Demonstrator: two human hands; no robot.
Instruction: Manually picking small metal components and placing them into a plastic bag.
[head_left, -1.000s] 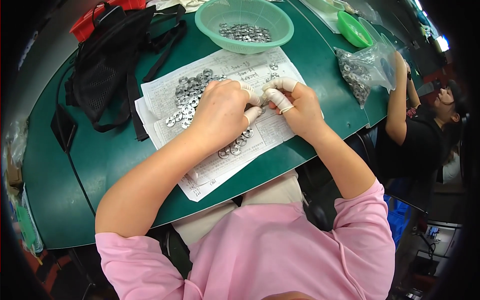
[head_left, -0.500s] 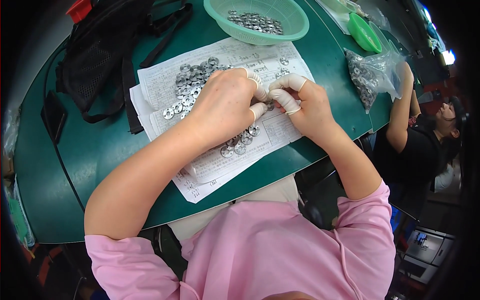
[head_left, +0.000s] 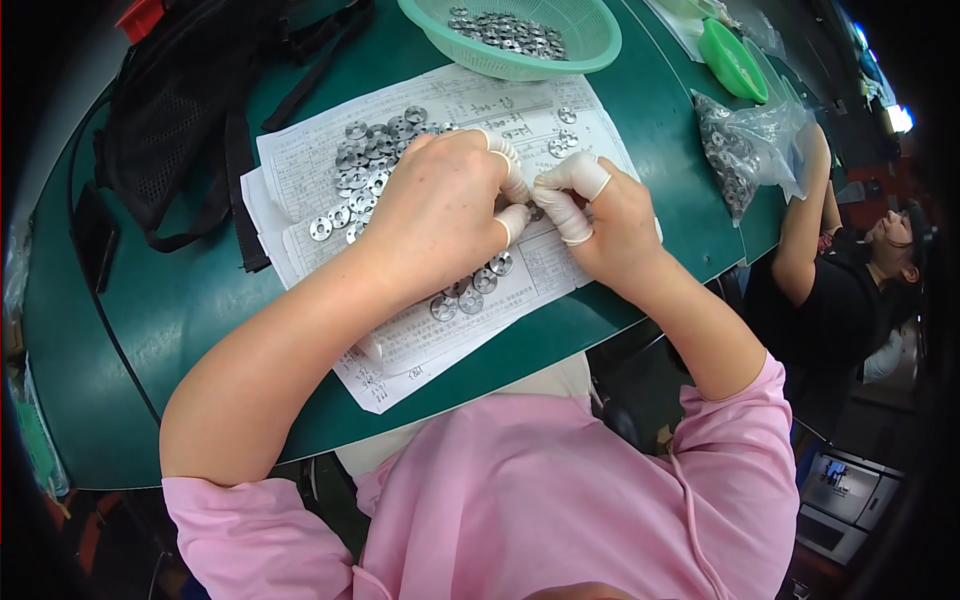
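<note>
Above the printed papers (head_left: pixel 415 348), my right fingers (head_left: pixel 566 218) pinch a small metal disc (head_left: pixel 536 213); my left fingers (head_left: pixel 508 168) curl beside it, their hold unclear. Loose discs (head_left: pixel 374 148) lie on the papers. I seem to be handling one piece; the next move calls for steadiness.

Silver discs (head_left: pixel 376 148); off-white finger cots (head_left: pixel 583 176); white papers (head_left: pixel 500 315), dark-ruled; deep-green table (head_left: pixel 180 320); mint basket (head_left: pixel 520 68); pink top (head_left: pixel 530 490).
</note>
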